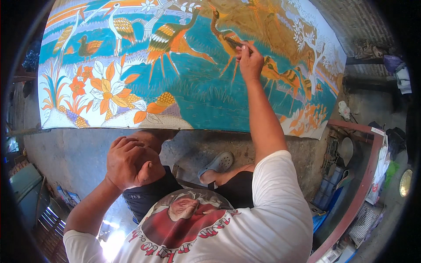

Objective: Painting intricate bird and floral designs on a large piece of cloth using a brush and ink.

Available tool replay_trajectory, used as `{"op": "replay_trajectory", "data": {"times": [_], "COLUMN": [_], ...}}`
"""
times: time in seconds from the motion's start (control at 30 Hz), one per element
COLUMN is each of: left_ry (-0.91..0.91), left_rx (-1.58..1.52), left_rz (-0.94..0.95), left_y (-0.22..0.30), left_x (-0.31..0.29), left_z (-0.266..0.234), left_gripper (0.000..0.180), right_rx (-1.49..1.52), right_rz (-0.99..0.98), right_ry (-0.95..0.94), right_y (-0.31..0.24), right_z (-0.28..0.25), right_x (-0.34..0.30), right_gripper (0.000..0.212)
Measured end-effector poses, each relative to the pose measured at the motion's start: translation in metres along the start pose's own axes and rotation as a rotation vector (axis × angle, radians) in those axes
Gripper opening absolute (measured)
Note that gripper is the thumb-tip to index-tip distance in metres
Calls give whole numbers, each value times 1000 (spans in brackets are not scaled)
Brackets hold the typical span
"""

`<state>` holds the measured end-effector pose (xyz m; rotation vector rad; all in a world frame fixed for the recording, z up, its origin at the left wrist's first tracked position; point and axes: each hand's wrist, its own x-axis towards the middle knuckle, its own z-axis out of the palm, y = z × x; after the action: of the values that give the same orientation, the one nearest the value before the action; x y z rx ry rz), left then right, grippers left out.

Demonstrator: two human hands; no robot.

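A large painted panel [210,105] fills the upper part of the view, showing long-legged birds, teal water and orange flowers. My right hand [251,63] is raised over its upper middle, fingers pinched round a slim dark paintbrush [233,43]. The brush tip lies against or just above the brown bird [220,33]; contact cannot be made out. My left hand [133,162] drapes over my raised left knee, holding nothing, with its fingers lying along the knee.
A reddish wooden frame [370,175] stands to the right, with packets, a perforated white basket [366,221] and other clutter around it. My foot in a grey clog [218,164] rests on the concrete floor below the panel. A greenish box [26,188] is at far left.
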<state>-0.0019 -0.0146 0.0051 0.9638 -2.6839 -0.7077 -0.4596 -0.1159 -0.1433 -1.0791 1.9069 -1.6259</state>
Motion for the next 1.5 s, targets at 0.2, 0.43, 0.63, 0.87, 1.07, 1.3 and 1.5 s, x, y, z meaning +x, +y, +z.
{"op": "replay_trajectory", "data": {"times": [0.2,0.43,0.63,0.87,1.07,1.3,1.5], "left_ry": [3,6,-15,-19,15,-18,-17], "left_rx": [-4,-1,-14,-6,6,-10,2], "left_rz": [-7,-12,1,-18,14,-10,0], "left_y": [1,1,1,1,2,2,4], "left_x": [2,-3,4,-2,4,-1,9], "left_z": [1,1,0,-1,-2,-3,0], "left_gripper": [43,42,43,45,40,45,43], "right_rx": [162,-23,-62,54,117,90,287], "right_rz": [21,4,-26,-79,-24,29,131], "right_ry": [-9,-24,-13,-25,-34,-83,-3], "right_y": [1,-7,5,-16,-16,-13,-11], "right_z": [13,16,14,30,38,31,-14], "right_x": [7,4,11,7,12,5,-28], "right_gripper": [20,26,21,19,21,25,29]}}
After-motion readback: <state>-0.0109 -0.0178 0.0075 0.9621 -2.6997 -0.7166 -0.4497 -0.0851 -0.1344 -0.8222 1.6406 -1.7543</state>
